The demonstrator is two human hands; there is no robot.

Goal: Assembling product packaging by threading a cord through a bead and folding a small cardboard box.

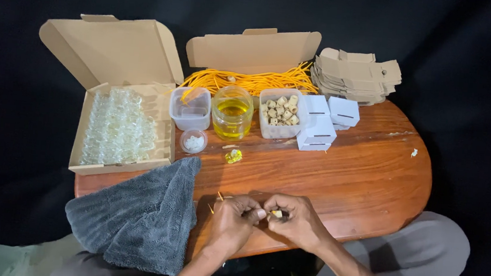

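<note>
— Cork, pale and small: the little cork plug [276,213] sits at lower centre, pinched in my right hand [297,221].

— And the left hand [231,219]?

— Fingertips pressed to a thin orange wick [219,196]. Both look light, the cork crumbly; I'd grip its sides softly.

We see a small pale cork [276,213], short and stubby, pinched between the fingertips of both hands just above the near edge of the wooden table, mostly hidden so its tilt cannot be told. A thin orange cord [219,197] pokes out past the left hand's knuckles, two short ends showing, one angled up and one lower toward the grey cloth. The cork sits between the two thumbs, and we cannot tell if the cord passes through it.
</note>
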